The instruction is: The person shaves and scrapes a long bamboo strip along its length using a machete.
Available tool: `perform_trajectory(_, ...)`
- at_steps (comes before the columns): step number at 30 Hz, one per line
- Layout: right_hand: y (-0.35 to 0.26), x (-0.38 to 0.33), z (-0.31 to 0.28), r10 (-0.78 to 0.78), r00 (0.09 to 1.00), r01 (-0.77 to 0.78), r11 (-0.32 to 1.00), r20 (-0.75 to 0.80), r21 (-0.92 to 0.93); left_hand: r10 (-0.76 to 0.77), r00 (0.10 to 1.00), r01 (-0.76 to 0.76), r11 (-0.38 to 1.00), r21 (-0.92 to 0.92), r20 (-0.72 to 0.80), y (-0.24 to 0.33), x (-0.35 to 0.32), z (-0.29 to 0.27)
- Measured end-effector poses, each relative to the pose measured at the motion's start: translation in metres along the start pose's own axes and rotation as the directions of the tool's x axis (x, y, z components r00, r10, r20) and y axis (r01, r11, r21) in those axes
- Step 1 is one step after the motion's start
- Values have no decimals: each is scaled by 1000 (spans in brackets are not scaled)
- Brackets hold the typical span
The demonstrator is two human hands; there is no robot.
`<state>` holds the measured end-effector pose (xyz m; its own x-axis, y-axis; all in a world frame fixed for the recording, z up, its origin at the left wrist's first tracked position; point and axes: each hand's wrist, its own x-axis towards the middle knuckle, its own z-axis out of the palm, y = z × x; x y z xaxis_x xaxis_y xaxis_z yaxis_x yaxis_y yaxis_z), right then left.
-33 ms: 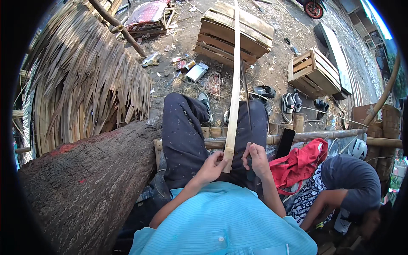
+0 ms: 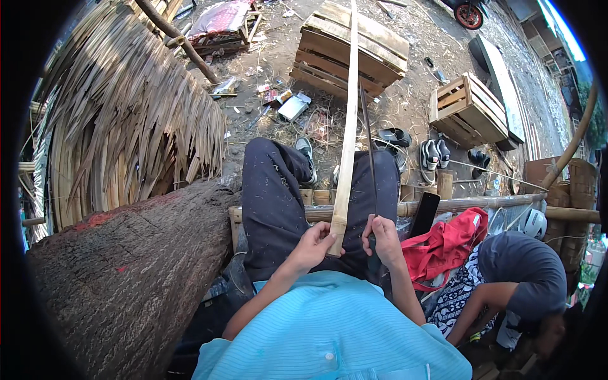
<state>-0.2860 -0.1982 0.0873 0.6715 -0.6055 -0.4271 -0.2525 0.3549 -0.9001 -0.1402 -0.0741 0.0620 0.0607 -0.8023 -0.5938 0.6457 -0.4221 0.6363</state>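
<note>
Big tree trunk (image 2: 120,278) fills the lower left, rough bark w/ a red smear on top. Above it a heap of split bamboo strips (image 2: 120,120) fans out over the dirt ground (image 2: 411,95). Top centre a wooden pallet stack (image 2: 351,47); a smaller wooden crate (image 2: 468,107) to its right. Another person in a dark grey shirt (image 2: 525,278) bends low at lower right, a red cloth (image 2: 446,244) just beside them, partly over a bamboo pole (image 2: 481,204) that runs across in front of the knees.

The long bamboo slat (image 2: 347,133) stands nearly upright between the knees, its bottom end at the lap and its top running out past the upper edge of the view. Left hand (image 2: 313,244) is wrapped around the bottom end, fingers closed on it. Right hand (image 2: 383,240) sits just beside, fingers curled tight on a thin dark blade (image 2: 368,152) – it rises alongside the slat's right edge; can't tell if they touch. Black phone (image 2: 425,214) leans on the pole near the right hand. Sandals and shoes (image 2: 430,152) lie past the feet – small litter around.
</note>
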Motion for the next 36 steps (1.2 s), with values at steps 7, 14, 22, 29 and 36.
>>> perform_trajectory(7,-2,-20,24,-30,983,100,913,180,-396,57,992,-34,978,-207,109,43,-17,-17)
perform_trajectory(14,-14,-11,47,-150,948,311,619,280,-721,64,993,-74,992,-106,-98,31,-29,-16)
perform_trajectory(22,-25,5,45,-173,878,464,542,447,-701,255,956,-223,953,204,-146,22,-35,-10)
perform_trajectory(29,-15,32,46,-232,812,580,409,535,-704,300,913,-183,907,380,-277,17,-38,-22)
perform_trajectory(36,-26,29,45,-291,795,606,424,533,-673,308,923,-253,937,239,-231,22,-40,-16)
